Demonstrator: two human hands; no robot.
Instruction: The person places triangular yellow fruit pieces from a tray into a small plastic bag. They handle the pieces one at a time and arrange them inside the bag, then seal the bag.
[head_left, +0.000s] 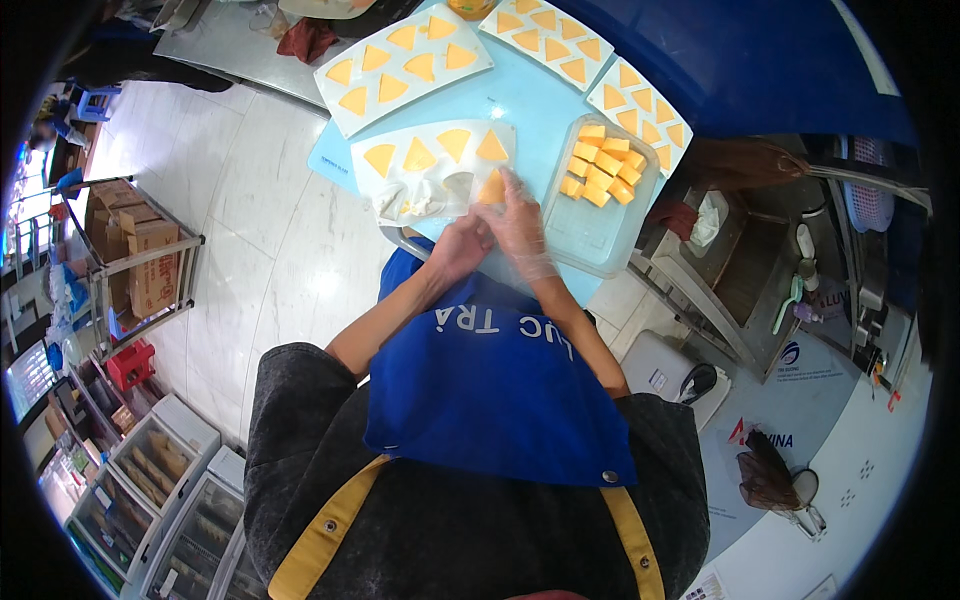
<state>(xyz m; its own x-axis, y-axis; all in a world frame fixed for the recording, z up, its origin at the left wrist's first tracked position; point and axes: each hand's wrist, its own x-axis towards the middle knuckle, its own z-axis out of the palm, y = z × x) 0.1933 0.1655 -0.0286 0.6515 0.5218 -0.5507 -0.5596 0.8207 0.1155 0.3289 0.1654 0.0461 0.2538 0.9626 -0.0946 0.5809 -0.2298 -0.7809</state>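
Note:
My right hand (519, 225), in a clear plastic glove, has its fingers at a yellow wedge (491, 188) in a white mold sheet (358, 159). Close beside it, my bare left hand (460, 244) is at the sheet's near edge, its fingertips partly hidden. Four yellow wedges lie along the sheet's far row. Crumpled white material (412, 201) is at its near left. To the right, a clear plastic container (585, 236) holds several yellow blocks (600, 177). More white sheets (370, 103) with yellow wedges lie beyond, on a light blue glass board (330, 154).
A steel counter (225, 49) with a dark red cloth (306, 40) is at the far left. A steel sink (750, 262) stands at the right. Cardboard boxes (154, 262) sit on a metal rack at the left. Another person (56, 124) is at the far left edge.

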